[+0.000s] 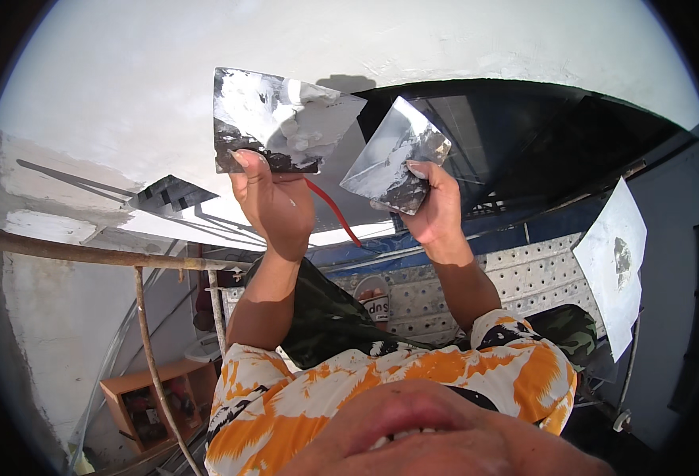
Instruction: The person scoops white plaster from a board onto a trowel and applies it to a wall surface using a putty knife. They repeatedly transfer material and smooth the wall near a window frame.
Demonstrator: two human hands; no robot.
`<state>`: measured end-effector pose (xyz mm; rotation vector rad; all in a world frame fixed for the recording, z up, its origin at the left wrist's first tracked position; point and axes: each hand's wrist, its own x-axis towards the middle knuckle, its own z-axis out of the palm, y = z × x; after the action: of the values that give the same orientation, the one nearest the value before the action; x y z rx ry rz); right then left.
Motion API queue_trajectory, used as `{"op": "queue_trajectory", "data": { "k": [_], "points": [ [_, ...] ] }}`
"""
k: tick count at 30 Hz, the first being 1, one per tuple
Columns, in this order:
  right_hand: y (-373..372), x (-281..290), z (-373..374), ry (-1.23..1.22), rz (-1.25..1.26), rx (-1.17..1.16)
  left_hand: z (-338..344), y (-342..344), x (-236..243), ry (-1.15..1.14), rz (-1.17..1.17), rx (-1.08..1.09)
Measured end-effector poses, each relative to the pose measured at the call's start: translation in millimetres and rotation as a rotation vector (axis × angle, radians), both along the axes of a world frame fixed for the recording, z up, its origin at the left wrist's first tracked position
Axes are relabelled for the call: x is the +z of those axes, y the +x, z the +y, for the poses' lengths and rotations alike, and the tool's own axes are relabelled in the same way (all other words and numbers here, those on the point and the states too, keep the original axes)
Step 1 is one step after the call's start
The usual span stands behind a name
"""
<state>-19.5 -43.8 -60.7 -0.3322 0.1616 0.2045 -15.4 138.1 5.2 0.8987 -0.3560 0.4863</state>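
Observation:
My left hand grips the lower edge of a wide, flat putty blade, thumb on its face. White putty is smeared over the blade's dark surface, with a thicker lump toward its right side. Close by on the right, my right hand is closed on a smaller putty knife, which is tilted and streaked with white. The two tools are held up near each other in front of the wall, with a narrow gap between them. Handles are hidden by my hands or out of sight.
A whitish plastered wall curves around a dark opening. Underfoot is a perforated metal platform. A rusty rail runs at left, above a wooden box. A white-smeared board stands at right. A red strip hangs between my hands.

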Motion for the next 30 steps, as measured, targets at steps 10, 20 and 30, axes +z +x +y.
{"op": "queue_trajectory", "data": {
  "k": [10, 20, 30],
  "points": [
    [-22, 22, -105, 0.312, -0.239, 0.022, -123, 3, 5, 1.106, -0.804, 0.021],
    [-6, 11, -210, 0.327, -0.275, -0.372, -157, 5, 46, 1.207, -0.068, 0.042],
    [-3, 40, -118, -1.010, -1.355, -0.438, -111, -19, 60, 0.049, 0.968, -0.348]
  ]
}}
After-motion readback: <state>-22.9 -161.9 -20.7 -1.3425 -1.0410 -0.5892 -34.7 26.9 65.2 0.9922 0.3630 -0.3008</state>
